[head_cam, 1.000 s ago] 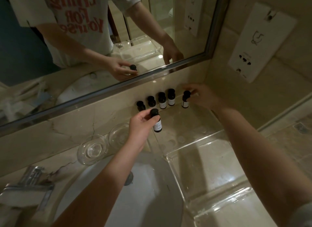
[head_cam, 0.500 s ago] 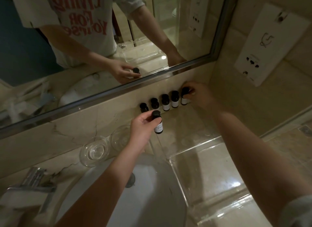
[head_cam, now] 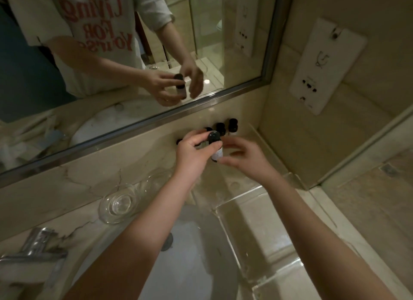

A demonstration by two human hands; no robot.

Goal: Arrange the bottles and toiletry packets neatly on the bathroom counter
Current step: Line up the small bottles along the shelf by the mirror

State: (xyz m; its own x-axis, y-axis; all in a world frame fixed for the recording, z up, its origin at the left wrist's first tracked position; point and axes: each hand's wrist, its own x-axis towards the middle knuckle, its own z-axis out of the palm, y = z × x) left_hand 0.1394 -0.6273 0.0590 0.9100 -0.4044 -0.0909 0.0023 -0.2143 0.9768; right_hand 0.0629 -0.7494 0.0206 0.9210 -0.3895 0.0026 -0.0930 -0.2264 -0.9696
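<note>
We face a wide mirror (head_cam: 234, 54) in a metal frame, set above a veined beige marble table (head_cam: 78, 221). A white basin (head_cam: 196, 268) is sunk in it, with a chrome faucet (head_cam: 38, 250) at its left. On the tiled right wall (head_cam: 301, 147) hangs a white socket panel (head_cam: 324, 69). We see beige floor tiles (head_cam: 380, 188) at lower right. The light is dim and warm.

Bottle row (head_cam: 232, 126) along backsplash (head_cam: 134, 152), side wall (head_cam: 301, 132) at its right, bare counter (head_cam: 228, 180) in front, glass dishes (head_cam: 118, 204) left
</note>
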